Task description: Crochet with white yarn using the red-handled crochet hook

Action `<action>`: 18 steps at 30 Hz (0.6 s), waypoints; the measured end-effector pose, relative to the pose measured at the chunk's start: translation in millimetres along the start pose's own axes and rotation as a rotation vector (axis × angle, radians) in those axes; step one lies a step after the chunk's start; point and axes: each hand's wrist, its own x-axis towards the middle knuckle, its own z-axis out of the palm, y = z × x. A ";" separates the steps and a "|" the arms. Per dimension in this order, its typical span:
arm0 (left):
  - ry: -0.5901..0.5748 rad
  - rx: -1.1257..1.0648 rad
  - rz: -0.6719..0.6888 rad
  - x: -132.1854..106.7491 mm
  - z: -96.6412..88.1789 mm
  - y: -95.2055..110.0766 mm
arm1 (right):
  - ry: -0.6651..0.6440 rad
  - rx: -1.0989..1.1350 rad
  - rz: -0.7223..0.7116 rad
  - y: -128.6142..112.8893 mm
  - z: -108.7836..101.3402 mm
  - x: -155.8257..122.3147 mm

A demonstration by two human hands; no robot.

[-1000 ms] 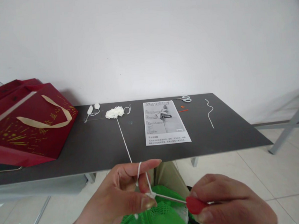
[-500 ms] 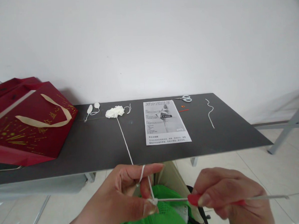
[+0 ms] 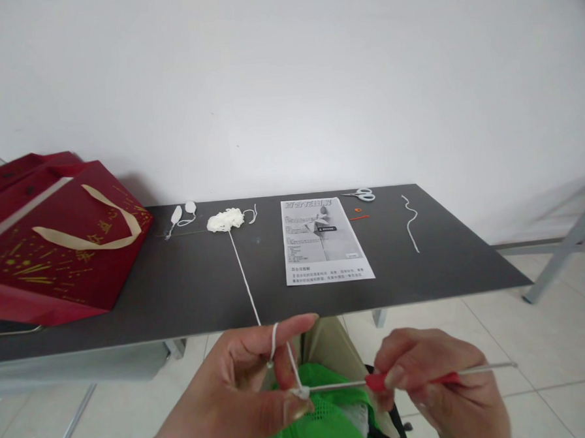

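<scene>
My left hand (image 3: 252,384) pinches a small white crochet piece (image 3: 301,393) between thumb and fingers. White yarn (image 3: 245,277) loops round its stretched index finger and runs back to a loose heap of yarn (image 3: 225,220) on the table. My right hand (image 3: 441,381) grips the red handle of a double-ended metal crochet hook (image 3: 338,386). The hook's left end meets the crochet piece at my left fingertips; its tip is hidden there. The other end sticks out past my right hand.
On the dark table (image 3: 193,296) lie a printed sheet (image 3: 326,243), scissors (image 3: 364,195), small orange pieces (image 3: 358,217), a yarn strand (image 3: 410,222) and white crocheted pieces (image 3: 175,216). A red gift bag (image 3: 68,237) stands at left. Green fabric (image 3: 327,413) covers my lap.
My right hand has shifted slightly left and turned, so the hook's free end points higher. My left hand has barely moved and keeps its pinch.
</scene>
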 end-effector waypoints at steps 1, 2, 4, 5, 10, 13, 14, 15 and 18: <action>0.012 -0.011 0.002 -0.1 1.6 -0.2 | 0.021 0.035 0.012 1.7 2.1 -1.4; 0.026 -0.023 -0.003 -0.3 3.0 -0.3 | 0.041 0.056 0.023 3.1 4.1 -2.8; 0.060 -0.044 -0.023 -0.9 5.4 -0.2 | 0.070 0.065 0.029 4.5 8.1 -5.4; 0.074 -0.051 -0.024 -1.3 6.4 0.2 | 0.078 0.063 0.025 4.6 9.8 -6.4; 0.100 -0.069 0.032 -2.0 9.2 1.1 | 0.095 0.060 0.008 3.6 16.3 -6.7; 0.116 -0.074 0.045 -1.4 8.3 -1.2 | 0.097 0.058 0.008 4.6 18.6 -5.9; 0.117 -0.071 0.050 -1.1 7.5 -2.3 | 0.092 0.056 0.006 4.9 18.8 -5.9; 0.118 -0.067 0.057 -0.8 6.5 -3.4 | 0.091 0.049 0.007 5.0 18.8 -6.0; 0.113 -0.049 0.081 0.0 3.2 -5.7 | 0.097 0.009 0.007 3.9 16.8 -6.8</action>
